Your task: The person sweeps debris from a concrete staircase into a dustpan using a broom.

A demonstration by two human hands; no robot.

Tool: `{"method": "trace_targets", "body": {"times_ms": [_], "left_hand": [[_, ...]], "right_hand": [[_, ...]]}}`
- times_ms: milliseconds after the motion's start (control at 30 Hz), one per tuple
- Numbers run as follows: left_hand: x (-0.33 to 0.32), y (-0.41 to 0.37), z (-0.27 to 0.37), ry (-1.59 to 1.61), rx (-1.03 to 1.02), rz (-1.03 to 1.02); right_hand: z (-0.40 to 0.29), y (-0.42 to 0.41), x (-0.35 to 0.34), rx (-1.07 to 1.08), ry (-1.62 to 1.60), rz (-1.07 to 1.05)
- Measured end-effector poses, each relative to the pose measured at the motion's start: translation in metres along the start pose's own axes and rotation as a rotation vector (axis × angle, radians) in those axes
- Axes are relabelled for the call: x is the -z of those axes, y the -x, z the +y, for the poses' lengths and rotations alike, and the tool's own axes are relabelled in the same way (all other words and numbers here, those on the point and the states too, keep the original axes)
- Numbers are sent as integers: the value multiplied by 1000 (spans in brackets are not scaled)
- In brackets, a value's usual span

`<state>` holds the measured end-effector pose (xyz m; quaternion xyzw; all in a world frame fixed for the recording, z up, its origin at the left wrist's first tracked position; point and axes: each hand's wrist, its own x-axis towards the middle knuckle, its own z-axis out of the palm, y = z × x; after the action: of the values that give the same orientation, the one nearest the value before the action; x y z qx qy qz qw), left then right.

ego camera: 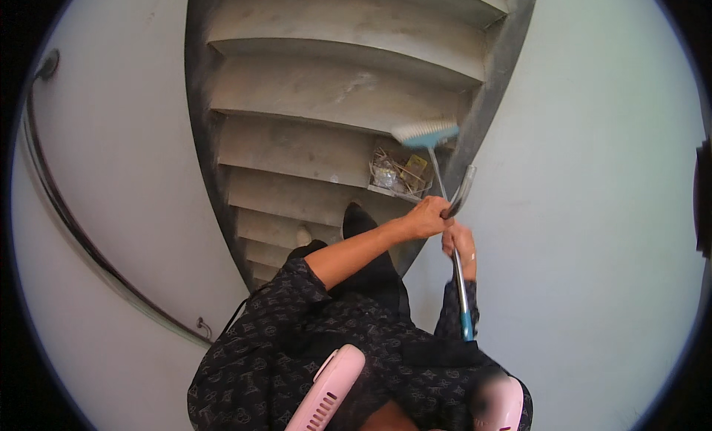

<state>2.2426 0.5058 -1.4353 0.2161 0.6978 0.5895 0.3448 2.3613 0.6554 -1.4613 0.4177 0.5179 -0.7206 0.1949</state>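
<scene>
My left hand (429, 215) and my right hand (461, 242) are close together around the metal shaft of a broom (439, 172). The broom head (427, 136), blue-green with pale bristles, is raised over the stairs at the upper right. Beside my left hand is a bent metal tube (464, 192); whether it is held or fixed to the wall cannot be told. Below the broom head, a see-through dustpan or tray (397, 193) rests on a step. It holds thin sticks, crumpled clear plastic and a yellowish packet (413, 169).
Curved concrete steps (283, 147) run between dark stringer bands and pale walls. A metal handrail (67, 214) follows the left wall. Dark trouser legs and a shoe tip (352, 208) are below the dustpan or tray. A pink neck device (334, 383) lies over my dark patterned shirt.
</scene>
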Motion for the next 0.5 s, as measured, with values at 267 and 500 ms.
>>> {"method": "trace_targets", "body": {"times_ms": [267, 500], "left_hand": [[55, 38, 4, 63, -74, 41], [96, 78, 4, 141, -181, 122]], "right_hand": [[-2, 108, -53, -111, 225, 196], [-65, -4, -127, 188, -165, 154]]}}
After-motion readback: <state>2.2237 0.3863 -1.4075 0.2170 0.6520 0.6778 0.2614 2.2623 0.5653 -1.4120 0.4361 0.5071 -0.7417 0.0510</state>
